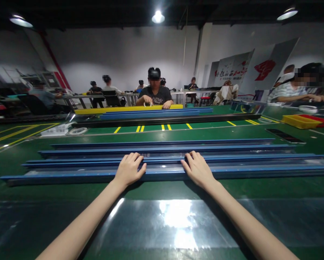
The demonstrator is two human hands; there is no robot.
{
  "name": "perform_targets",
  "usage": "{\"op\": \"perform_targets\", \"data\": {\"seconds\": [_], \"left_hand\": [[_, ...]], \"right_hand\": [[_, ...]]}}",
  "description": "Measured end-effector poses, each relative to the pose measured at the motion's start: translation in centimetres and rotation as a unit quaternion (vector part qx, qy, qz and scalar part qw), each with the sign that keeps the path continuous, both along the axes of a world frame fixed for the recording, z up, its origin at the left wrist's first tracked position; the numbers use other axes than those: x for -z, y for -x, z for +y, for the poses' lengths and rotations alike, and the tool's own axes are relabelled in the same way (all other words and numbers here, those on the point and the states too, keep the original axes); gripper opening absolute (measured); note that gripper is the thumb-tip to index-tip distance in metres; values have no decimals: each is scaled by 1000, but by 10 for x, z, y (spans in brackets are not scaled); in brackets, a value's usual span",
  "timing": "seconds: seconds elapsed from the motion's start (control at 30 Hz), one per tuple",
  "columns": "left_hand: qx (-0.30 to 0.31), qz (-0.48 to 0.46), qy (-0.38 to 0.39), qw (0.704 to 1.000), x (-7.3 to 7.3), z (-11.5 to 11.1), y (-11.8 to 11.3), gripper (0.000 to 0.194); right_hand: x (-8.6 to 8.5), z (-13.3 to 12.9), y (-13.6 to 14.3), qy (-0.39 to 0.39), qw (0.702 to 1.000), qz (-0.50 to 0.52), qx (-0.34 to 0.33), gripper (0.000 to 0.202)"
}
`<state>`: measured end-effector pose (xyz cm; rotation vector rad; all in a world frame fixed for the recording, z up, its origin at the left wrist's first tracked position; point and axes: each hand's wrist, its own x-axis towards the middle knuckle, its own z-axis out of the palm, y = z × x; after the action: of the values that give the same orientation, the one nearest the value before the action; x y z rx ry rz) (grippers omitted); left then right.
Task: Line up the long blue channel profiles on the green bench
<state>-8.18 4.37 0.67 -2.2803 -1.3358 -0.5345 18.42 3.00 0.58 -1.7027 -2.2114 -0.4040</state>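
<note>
Several long blue channel strips (80,177) lie side by side across the green table (156,190), running left to right. My left hand (130,168) rests on the strips left of the middle, its fingers slightly bent and apart, thumb pointing right. On the right of the middle, my right hand (199,169) lies over the same strips with fingers spread and thumb pointing left. Both palms face down and the fingertips reach the rear strips. The undersides of the fingers are hidden. Nearer to me, a clear glossy sheet (140,224) covers the table under my forearms.
Beyond the strips lie a long black profile (162,120), more blue strips (151,115) and a yellow strip (96,111), where a person sits. A phone (285,136) and yellow tray (299,122) are at right. White parts (55,130) sit at left.
</note>
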Motion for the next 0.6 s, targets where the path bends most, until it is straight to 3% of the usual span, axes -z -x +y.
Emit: {"op": "perform_targets", "data": {"seconds": [0.3, 0.6], "left_hand": [[1, -19, 1, 1000, 3, 5, 1, 29], [-15, -17, -8, 1000, 6, 27, 2, 29]], "right_hand": [[2, 5, 0, 4, 1000, 11, -7, 32], [7, 33, 3, 4, 1000, 21, -7, 30]]}}
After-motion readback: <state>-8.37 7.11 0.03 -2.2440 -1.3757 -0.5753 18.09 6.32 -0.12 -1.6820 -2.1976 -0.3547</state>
